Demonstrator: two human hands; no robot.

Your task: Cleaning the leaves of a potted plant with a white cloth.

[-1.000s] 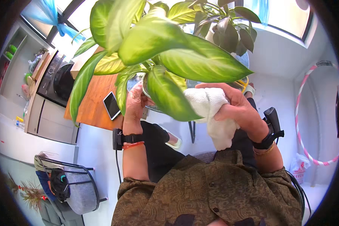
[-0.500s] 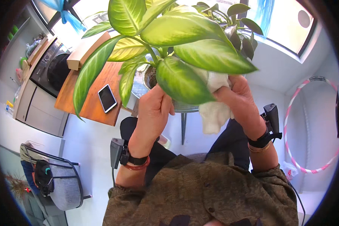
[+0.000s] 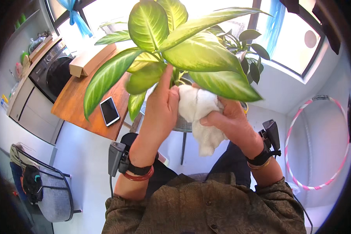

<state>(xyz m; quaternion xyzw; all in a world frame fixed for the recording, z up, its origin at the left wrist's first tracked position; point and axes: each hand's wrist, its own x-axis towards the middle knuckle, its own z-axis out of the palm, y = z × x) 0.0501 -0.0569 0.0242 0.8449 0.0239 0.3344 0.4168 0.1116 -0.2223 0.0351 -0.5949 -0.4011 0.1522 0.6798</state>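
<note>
My right hand (image 3: pixel 234 119) is closed round a bunched white cloth (image 3: pixel 208 132), its lower end hanging loose. The cloth sits beneath the broad green-and-yellow leaves of a potted plant (image 3: pixel 206 52), close to its stems. My left hand (image 3: pixel 163 111) reaches up among the leaves, index finger stretched upward and thumb apart from it. Against its outer side lies a leaf (image 3: pixel 146 79) showing a plainer green face, slightly blurred. The other left fingers are partly hidden. Leaves, cloth and hands cover most of the pot and the round table (image 3: pixel 182 124) under it.
A phone (image 3: pixel 109 111) lies on the wooden table (image 3: pixel 80 99) at left, with a cardboard box (image 3: pixel 90 60) behind it. A second plant (image 3: pixel 253 54) stands by the window. A striped hoop (image 3: pixel 288 146) leans at right, and a grey chair (image 3: pixel 55 199) stands lower left.
The cloth and my right hand have moved left toward the stems. My left hand has risen among the leaves, and the front leaf no longer hangs between my hands. The view has shifted slightly.
</note>
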